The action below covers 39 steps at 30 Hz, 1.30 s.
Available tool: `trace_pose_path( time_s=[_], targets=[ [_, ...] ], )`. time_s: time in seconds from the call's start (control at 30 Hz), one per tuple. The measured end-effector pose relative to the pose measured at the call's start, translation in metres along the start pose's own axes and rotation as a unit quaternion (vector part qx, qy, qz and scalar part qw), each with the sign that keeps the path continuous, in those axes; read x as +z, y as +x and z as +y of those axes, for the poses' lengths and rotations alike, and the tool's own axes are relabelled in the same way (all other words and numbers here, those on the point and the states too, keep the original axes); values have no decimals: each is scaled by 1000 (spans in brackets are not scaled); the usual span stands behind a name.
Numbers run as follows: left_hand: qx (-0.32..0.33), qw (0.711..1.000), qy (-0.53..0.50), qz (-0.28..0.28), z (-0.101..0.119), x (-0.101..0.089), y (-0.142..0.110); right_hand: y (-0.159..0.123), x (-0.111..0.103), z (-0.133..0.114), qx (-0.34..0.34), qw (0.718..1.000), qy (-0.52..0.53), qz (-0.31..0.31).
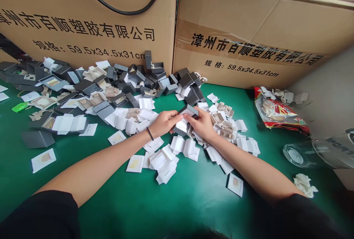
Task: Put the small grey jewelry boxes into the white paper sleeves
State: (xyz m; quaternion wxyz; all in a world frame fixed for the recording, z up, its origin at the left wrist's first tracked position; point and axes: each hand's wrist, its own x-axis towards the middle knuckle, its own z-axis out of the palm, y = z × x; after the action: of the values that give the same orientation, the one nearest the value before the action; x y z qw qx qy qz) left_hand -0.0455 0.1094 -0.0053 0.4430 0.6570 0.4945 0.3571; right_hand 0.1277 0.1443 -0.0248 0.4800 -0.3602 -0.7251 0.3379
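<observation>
Both of my hands meet at the middle of the green table [179, 198] around a small open grey box [186, 118] with a white insert in it. My left hand [163, 122], with a dark band at the wrist, grips the box's left side with closed fingers. On the right side my right hand [204, 123] holds the box, fingers curled round it. Loose white cards and sleeves [166, 161] lie just below the hands. Beige inserts [224, 121] are piled right of my right hand.
A heap of several grey boxes [138, 80] runs along the back, in front of two big cardboard cartons [249, 29]. A red snack bag [276, 113] lies at the right, a clear glass jar [318, 152] on its side near it, and crumpled tissue [304, 184] lower right.
</observation>
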Motion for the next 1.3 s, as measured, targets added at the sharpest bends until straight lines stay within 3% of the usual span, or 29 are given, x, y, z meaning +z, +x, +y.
trace_pose_path(
  time_s=[0.17, 0.3, 0.4, 0.5, 0.63, 1.07, 1.17, 1.3],
  targets=[
    [58, 995, 73, 40, -3, 1, 1, 0, -4, -2, -40, 998, -54, -1],
    [77, 992, 30, 101, -8, 4, 5, 2, -5, 0, 7, 996, -59, -59],
    [85, 989, 20, 118, -12, 5, 7, 2, -3, 2, -14, 988, -102, -114],
    [102, 984, 47, 139, -14, 6, 6, 1, -1, 2, -28, 984, -119, -126],
    [160, 967, 35, 197, -15, 7, 3, 1, 0, 1, 16, 987, -98, -129],
    [254, 944, 71, 198, -13, 11, -2, 4, -1, 2, 24, 987, -40, -154],
    [229, 949, 60, 208, -14, 10, -1, 3, 0, 4, 38, 989, -19, -140],
    [120, 972, 51, 194, -15, 8, 6, 2, 1, 10, 53, 993, 20, -108]
  ],
)
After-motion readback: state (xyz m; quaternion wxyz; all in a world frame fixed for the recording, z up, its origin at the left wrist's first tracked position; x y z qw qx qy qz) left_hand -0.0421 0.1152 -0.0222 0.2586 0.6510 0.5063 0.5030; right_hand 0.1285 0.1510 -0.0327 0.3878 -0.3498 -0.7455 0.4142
